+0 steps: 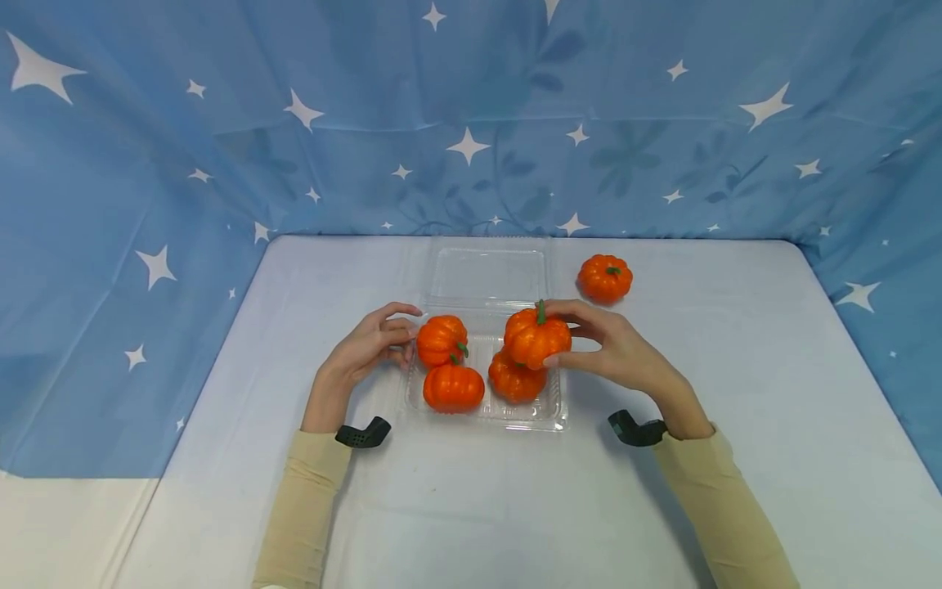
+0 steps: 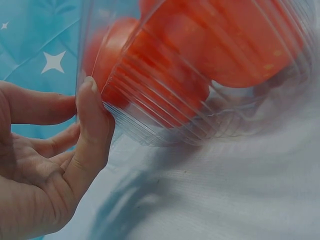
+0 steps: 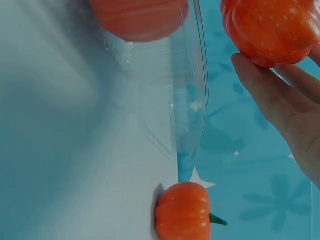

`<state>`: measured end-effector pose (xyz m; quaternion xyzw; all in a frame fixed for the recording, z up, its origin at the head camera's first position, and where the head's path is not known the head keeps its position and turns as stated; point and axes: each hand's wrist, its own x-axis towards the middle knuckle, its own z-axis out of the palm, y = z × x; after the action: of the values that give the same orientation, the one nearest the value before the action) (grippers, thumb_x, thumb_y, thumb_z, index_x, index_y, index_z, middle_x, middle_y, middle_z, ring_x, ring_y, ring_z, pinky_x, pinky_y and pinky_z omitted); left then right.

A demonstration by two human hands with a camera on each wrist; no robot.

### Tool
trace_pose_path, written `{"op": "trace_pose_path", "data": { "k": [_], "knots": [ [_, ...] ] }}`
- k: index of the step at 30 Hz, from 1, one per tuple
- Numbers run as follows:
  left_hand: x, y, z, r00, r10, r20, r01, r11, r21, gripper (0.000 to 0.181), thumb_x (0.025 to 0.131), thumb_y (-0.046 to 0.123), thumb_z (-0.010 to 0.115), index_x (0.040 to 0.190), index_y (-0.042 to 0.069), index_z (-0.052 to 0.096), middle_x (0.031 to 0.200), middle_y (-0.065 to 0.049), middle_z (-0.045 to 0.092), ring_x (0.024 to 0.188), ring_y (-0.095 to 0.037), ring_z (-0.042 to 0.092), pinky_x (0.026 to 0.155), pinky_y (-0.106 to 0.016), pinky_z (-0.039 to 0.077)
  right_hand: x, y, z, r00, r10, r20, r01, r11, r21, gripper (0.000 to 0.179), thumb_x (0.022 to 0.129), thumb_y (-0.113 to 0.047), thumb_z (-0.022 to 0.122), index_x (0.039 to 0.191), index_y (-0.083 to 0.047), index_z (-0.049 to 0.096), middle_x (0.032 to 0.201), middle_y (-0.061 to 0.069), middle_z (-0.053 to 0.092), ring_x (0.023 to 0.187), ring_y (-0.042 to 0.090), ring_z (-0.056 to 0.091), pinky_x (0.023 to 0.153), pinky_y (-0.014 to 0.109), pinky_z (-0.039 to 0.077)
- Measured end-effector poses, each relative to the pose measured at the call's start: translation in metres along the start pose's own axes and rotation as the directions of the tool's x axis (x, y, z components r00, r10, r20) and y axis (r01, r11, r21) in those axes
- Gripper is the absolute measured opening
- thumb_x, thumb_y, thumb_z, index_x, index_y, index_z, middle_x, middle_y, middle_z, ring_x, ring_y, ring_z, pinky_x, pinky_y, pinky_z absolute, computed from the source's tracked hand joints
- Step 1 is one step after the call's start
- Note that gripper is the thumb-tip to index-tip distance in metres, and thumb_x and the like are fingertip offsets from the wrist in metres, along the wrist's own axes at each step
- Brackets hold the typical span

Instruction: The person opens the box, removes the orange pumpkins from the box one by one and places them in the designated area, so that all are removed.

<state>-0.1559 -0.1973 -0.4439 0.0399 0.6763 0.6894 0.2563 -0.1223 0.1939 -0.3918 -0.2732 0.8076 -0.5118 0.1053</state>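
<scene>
A clear plastic clamshell box stands on the table with its lid folded back. Inside its base, two small orange toy pumpkins sit at the left and another pumpkin at the right. My right hand grips a pumpkin with a green stem between thumb and fingers, above the one at the right. In the right wrist view this held pumpkin is higher than the box rim. My left hand pinches the box's left rim between thumb and fingers.
One more pumpkin lies on the white table, to the right of the lid. A blue curtain with white stars hangs behind the table and at both sides. Dark wrist cameras are strapped to both wrists.
</scene>
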Motion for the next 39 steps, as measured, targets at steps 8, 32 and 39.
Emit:
{"op": "trace_pose_path", "data": {
  "k": [8, 32, 39],
  "knots": [
    [-0.001, 0.002, 0.001, 1.000, -0.002, 0.005, 0.002, 1.000, 0.022, 0.041, 0.103, 0.002, 0.054, 0.142, -0.004, 0.042, 0.085, -0.005, 0.063, 0.063, -0.016, 0.058, 0.058, -0.026, 0.056, -0.002, 0.003, -0.007, 0.998, 0.039, -0.048, -0.040, 0.999, -0.023, 0.060, 0.086, -0.010, 0.083, 0.141, -0.011, 0.059, 0.146, 0.008, 0.058, 0.131, 0.025, 0.056, 0.103, 0.014, 0.046],
    [0.000, 0.002, 0.001, 1.000, -0.008, 0.004, 0.008, 1.000, 0.030, 0.043, 0.103, 0.004, 0.054, 0.143, -0.002, 0.041, 0.086, -0.003, 0.063, 0.063, -0.015, 0.057, 0.058, -0.025, 0.056, -0.002, 0.014, -0.018, 0.980, 0.060, -0.189, -0.073, 0.995, -0.063, 0.057, 0.088, -0.005, 0.081, 0.139, -0.005, 0.055, 0.153, 0.011, 0.050, 0.137, 0.033, 0.052, 0.108, 0.013, 0.043],
    [-0.002, 0.003, 0.001, 1.000, -0.008, 0.006, 0.008, 1.000, 0.018, 0.043, 0.103, 0.003, 0.054, 0.143, -0.002, 0.041, 0.086, -0.004, 0.063, 0.063, -0.016, 0.057, 0.057, -0.026, 0.056, -0.004, 0.016, -0.024, 0.961, 0.120, -0.249, -0.144, 0.986, -0.083, 0.058, 0.088, -0.008, 0.081, 0.138, -0.002, 0.054, 0.146, 0.014, 0.053, 0.131, 0.036, 0.055, 0.111, 0.051, 0.045]
  ]
}}
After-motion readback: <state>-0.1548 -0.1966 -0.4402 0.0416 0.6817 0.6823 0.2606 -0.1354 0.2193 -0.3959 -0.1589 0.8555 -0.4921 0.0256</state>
